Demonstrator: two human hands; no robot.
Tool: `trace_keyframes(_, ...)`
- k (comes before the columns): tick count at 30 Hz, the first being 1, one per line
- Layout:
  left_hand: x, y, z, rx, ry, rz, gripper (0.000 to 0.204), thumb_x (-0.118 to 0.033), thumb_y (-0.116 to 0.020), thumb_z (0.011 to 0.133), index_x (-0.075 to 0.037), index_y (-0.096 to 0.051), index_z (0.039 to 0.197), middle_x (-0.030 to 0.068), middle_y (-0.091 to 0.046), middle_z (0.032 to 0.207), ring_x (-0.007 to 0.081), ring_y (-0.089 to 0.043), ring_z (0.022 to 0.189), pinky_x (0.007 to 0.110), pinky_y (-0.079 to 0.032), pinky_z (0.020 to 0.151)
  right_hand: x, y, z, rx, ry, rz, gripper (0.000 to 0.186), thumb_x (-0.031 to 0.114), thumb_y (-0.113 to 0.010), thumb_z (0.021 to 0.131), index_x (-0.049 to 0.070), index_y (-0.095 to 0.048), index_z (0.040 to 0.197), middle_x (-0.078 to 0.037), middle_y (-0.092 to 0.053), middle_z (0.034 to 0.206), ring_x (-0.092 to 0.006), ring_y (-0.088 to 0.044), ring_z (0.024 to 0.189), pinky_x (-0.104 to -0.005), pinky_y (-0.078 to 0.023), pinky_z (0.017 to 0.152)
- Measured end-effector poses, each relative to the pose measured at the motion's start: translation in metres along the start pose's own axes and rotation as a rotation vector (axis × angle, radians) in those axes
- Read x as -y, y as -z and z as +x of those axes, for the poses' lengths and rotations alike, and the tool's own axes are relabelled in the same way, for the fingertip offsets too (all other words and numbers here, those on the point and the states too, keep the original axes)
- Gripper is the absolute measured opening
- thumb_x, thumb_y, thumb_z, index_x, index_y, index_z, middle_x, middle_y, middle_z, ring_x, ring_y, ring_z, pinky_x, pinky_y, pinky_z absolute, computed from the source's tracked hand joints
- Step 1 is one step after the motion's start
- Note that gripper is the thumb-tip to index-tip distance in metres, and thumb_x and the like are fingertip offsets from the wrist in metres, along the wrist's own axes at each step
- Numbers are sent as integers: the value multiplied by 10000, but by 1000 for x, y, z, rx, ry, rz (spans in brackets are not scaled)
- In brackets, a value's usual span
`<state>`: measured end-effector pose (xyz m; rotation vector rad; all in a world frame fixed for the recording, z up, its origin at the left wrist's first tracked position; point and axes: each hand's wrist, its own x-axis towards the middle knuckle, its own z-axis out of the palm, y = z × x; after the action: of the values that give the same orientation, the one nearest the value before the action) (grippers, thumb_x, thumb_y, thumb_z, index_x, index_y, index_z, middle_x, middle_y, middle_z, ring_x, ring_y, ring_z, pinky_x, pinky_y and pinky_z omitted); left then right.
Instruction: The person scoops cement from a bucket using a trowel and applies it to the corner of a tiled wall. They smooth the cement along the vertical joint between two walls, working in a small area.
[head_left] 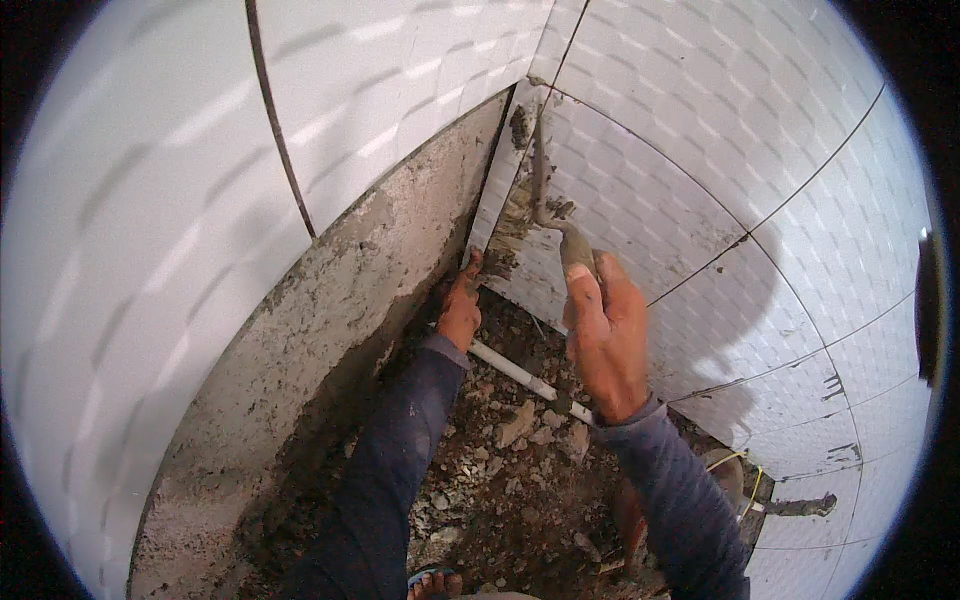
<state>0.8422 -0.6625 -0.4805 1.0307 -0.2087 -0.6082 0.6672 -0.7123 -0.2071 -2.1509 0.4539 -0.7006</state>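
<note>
My right hand point(607, 327) grips the mortar-caked handle of a trowel point(570, 242), whose narrow blade points up along the seam of a narrow white tile strip point(504, 175) in the wall corner. Wet grey mortar point(520, 127) is smeared on the strip and the neighbouring tile point(620, 200). Lower down, my left hand point(461, 308) has its fingers on the bottom end of the strip, gripping it at the edge of the untiled cement band point(320, 330) on the left wall.
Patterned white tiles point(150, 200) cover both walls. Below lie rubble point(510, 470) and a white pipe point(510, 370). At the lower right are a partly hidden container point(728, 480), yellow string and a mortar-covered pipe stub point(800, 505). My sandalled foot point(433, 582) shows at the bottom.
</note>
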Motion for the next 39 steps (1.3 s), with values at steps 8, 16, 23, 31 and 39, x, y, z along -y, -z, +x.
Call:
trace_keyframes(8, -39, -26, -24, 31, 128, 53, 593, -373, -521, 981, -249, -378, 1542, 40, -301, 1610, 265, -335, 1442, 454, -285, 1112, 3, -42, -18, -98, -179, 343, 302, 341, -519, 1022, 58, -509, 916, -1, -495, 683, -97, -450, 516, -272, -360, 439)
trace_keyframes(16, -26, -4, -27, 10, 95, 25, 608, -537, -450, 993, -241, -413, 1523, -17, -378, 1571, 203, -387, 1404, 437, -253, 1096, -87, -114, -61, -121, -139, 218, 354, 335, -500, 1038, 1, -564, 1137, -33, -558, 869, -108, -470, 772, -308, -424, 669)
trace_keyframes(23, 41, 29, 17, -71, 140, -269, 492, -448, -453, 1001, -149, -534, 1383, -1, -552, 1413, 142, -517, 1275, 329, -393, 996, -133, -118, -97, 43, -490, -87, 481, 400, -566, 1003, -26, -577, 1226, -105, -646, 943, -220, -600, 814, -364, -483, 720)
trace_keyframes(31, 66, 50, 25, 81, -167, -448, 452, -156, -557, 962, -81, -477, 1401, 92, -537, 1368, 205, -544, 1224, 334, -498, 952, -79, -36, -65, 141, -69, -387, 449, 374, -604, 951, -11, -607, 1181, -263, -659, 756, -472, -648, 734, -544, -484, 676)
trace_keyframes(39, 109, 46, 85, -43, 172, 55, 500, -251, -657, 906, -90, -519, 1359, 136, -623, 1186, 245, -643, 1036, 355, -560, 837, -64, 17, 9, 287, 110, -633, 363, 330, -602, 939, 17, -619, 1122, -261, -632, 683, -475, -628, 682, -559, -484, 647)
